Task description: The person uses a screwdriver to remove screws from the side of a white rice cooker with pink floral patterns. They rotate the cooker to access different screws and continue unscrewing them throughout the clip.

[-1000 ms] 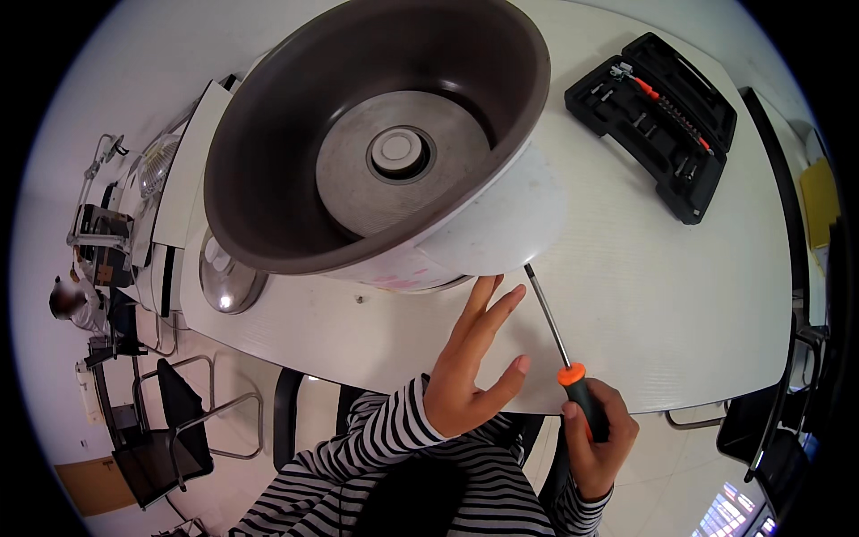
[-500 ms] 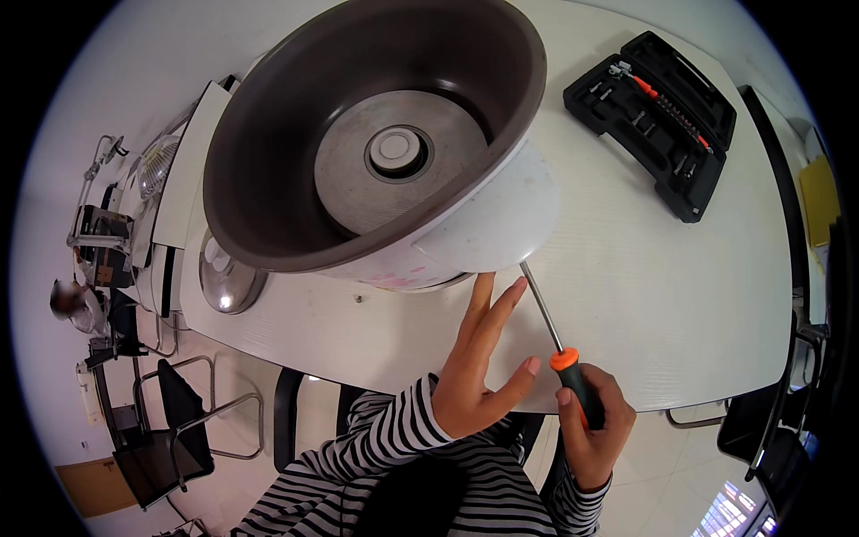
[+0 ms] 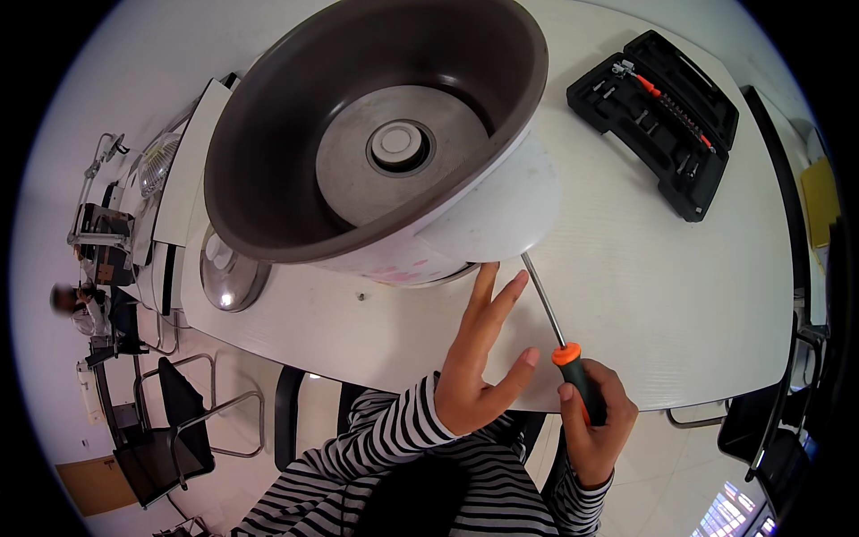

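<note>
Gripping the green-and-orange screwdriver (image 3: 565,354), the right hand (image 3: 598,425) held the shaft on a slant, its tip out of my sight under the lower edge of the white panel (image 3: 501,210). Next to it, the left hand (image 3: 470,389) held nothing: fingers spread, fingertips right up by that same edge, contact too hidden for me to call. And there was the rice cooker (image 3: 268,157), panel and all, on the tabletop (image 3: 671,313), round heating plate (image 3: 353,179) bare! Partway, I judged: lid (image 3: 234,282) off and lying to the left, one tiny part (image 3: 361,296) loose nearby, perhaps a screw. But the panel was on, so the screwdriver's job there looked unfinished. Farther out, upper right: a black tool case (image 3: 626,125), wide open.
</note>
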Available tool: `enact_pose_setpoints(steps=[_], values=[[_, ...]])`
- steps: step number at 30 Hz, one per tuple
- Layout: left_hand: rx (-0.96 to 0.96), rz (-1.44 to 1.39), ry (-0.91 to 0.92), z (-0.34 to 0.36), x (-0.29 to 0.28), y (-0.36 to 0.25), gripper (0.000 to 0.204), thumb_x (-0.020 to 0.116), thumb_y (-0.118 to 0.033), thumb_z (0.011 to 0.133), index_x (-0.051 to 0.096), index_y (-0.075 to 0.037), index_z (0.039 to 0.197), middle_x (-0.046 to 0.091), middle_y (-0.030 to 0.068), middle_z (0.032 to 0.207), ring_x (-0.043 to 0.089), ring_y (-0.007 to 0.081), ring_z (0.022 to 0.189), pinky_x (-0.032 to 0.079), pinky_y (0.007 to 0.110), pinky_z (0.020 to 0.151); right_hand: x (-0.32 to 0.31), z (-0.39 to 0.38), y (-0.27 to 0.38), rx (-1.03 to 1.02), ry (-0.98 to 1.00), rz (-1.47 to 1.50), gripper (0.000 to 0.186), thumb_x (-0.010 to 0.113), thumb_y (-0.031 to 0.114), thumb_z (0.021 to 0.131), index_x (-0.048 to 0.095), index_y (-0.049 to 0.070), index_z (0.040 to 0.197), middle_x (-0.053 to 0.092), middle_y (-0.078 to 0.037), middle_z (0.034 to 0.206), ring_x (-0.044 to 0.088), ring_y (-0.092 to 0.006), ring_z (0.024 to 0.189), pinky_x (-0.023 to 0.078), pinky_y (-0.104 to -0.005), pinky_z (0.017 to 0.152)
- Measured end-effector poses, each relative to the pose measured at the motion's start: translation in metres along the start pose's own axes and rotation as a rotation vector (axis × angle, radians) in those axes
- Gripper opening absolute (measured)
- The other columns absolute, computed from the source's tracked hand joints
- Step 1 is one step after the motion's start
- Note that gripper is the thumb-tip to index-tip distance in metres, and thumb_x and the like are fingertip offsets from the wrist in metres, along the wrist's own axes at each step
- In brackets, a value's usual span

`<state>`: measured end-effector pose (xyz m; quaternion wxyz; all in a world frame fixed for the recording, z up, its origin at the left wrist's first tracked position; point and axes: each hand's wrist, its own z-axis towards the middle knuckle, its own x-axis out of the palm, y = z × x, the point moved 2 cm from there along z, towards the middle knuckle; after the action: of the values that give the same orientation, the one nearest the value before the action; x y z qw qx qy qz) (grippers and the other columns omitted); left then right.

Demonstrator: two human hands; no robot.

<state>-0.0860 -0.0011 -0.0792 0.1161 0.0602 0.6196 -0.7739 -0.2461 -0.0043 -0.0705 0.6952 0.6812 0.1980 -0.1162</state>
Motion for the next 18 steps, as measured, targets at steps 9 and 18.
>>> enact_pose_setpoints(steps=[9,18], values=[[0.081,0.107,0.066,-0.003,-0.011,-0.015,0.047,0.055,-0.005,0.077,0.041,0.004,0.122,0.032,0.0259,0.13,0.031,0.0365,0.122,0.028,0.04,0.099,0.0,0.0,0.001,-0.008,0.002,0.01,0.02,0.063,0.009,0.074,0.056,-0.002,0.089,0.053,-0.006,0.059,0.046,-0.0096,0.049,0.036,-0.0197,0.048],[0.869,1.9,0.553,0.02,-0.057,-0.084,0.034,0.046,-0.025,0.081,0.059,-0.01,0.108,0.053,-0.0026,0.119,0.044,0.0053,0.113,0.018,0.035,0.105,-0.001,0.001,-0.001,-0.02,0.016,-0.005,0.02,0.063,0.007,0.073,0.056,-0.003,0.089,0.053,-0.008,0.062,0.046,-0.0126,0.05,0.038,-0.0213,0.049]])
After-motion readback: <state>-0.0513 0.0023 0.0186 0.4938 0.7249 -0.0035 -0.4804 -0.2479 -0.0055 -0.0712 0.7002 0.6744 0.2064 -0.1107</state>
